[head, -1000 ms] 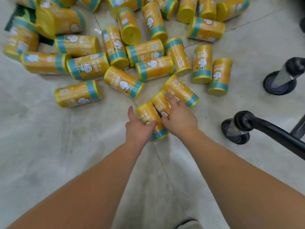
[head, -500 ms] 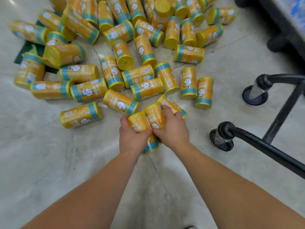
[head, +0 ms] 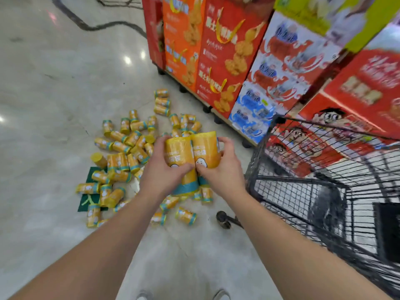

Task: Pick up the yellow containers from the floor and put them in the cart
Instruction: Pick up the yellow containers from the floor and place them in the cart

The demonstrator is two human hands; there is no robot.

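1. Far to the left of the black wire-mesh shopping cart (head: 292, 191), a heap of yellow cylindrical containers with teal bands (head: 129, 146) lies on the pale polished floor (head: 43, 94). Most are on their sides, and some overlap a dark green flat mat (head: 89, 205).
2. Nearer the cart, the left hand (head: 161, 176) grasps one yellow container (head: 178, 152) — fingers round its far side, thumb across the front — and holds it in the air above the heap, teal band toward the person.
3. Just left of the cart's front corner, the right hand (head: 225, 172) grasps a second yellow container (head: 205, 149). It is off the floor and touches the first side by side; neither is over the basket.
4. Under that same corner, a small dark caster wheel (head: 223, 221) of the cart stands on the floor, with a few loose containers just to its left.
5. The cart itself fills the right side; blur smears its basket, so what lies inside cannot be told.
6. Behind the cart, stacked red, orange and blue cardboard boxes (head: 216, 50) rise in a display.
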